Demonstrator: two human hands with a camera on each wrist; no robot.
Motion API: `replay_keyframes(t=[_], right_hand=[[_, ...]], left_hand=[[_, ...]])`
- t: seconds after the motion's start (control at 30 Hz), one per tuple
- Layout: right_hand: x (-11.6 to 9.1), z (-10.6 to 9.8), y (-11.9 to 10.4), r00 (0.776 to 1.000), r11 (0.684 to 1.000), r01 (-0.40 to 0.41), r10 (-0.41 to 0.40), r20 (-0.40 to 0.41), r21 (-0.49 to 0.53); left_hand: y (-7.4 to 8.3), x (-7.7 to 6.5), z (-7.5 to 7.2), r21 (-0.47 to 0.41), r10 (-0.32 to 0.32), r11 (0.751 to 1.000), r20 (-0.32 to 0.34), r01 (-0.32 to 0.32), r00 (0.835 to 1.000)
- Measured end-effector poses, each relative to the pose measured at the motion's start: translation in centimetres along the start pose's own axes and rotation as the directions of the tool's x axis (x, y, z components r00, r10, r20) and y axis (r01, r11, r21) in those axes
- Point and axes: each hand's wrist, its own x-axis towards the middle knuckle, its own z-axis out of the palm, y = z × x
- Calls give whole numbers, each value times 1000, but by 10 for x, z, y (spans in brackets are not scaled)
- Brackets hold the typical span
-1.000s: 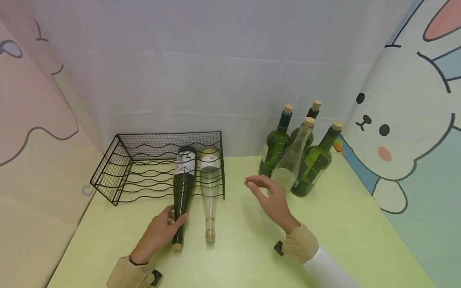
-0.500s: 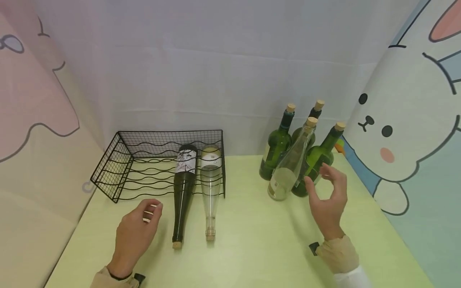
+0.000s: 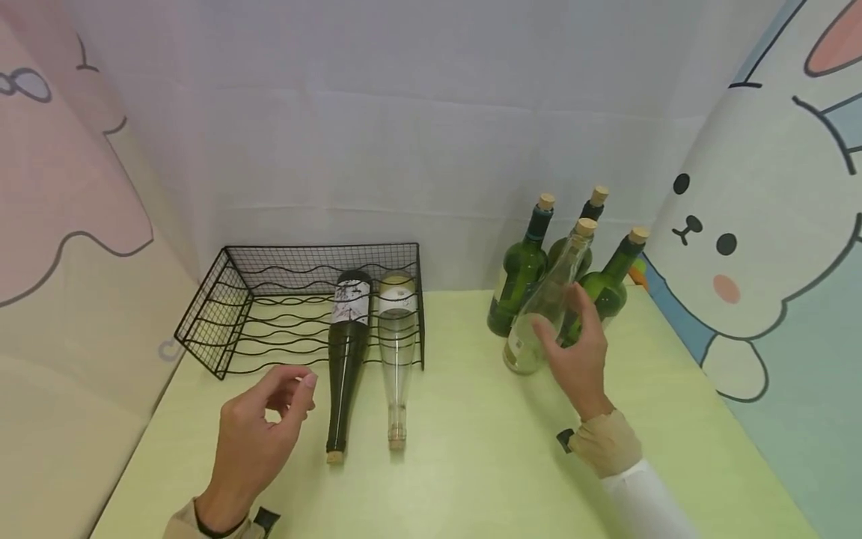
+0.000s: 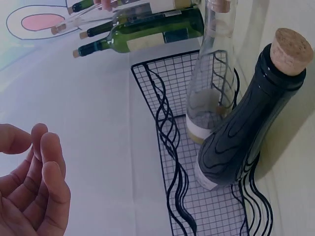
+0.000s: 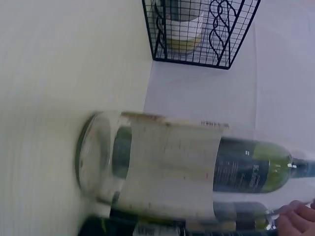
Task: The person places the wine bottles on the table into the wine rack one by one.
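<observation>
My right hand (image 3: 578, 359) is at a clear, corked glass bottle (image 3: 539, 318) that stands upright. Its thumb overlaps the bottle's front and its bent fingers are at the right side, with a gap between them. In the right wrist view the fingers (image 5: 298, 219) show beside the bottle's upper part. My left hand (image 3: 259, 442) hovers left of a dark bottle (image 3: 346, 374), fingers loosely bent and holding nothing. The dark bottle and a second clear bottle (image 3: 397, 352) lie in the black wire rack (image 3: 225, 307), corked necks toward me.
Behind and beside the upright clear bottle stand green corked bottles (image 3: 525, 262), including one at the right (image 3: 606, 292). A pale curtain (image 3: 323, 165) hangs behind the light yellow-green table (image 3: 458, 464). A rabbit-print cloth (image 3: 734, 262) hangs at the right.
My left hand has let go of the dark bottle's neck and moved left. My right hand first swung right, then came back left to the upright clear bottle. The bottles have stayed put.
</observation>
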Motion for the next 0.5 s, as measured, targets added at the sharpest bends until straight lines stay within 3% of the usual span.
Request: replay_keyframes(t=[0.13,0.27,0.37,0.5], right_hand=[[2,14,0,996,994,-88,88,2,60],[4,22,-14,989,980,-147,148,0,136],[4,25,-21,978,962,-208,203,45,174],[-1,29,-10,957,940,-280,258,131,195]], left_hand=[[-1,-3,9,-22,0,1000,43,1,999],[-4,-7,18,-32,-11,999,78,14,997],[-7,-9,23,-35,-14,999,72,17,997],[-9,-10,26,-45,-14,999,65,17,998]])
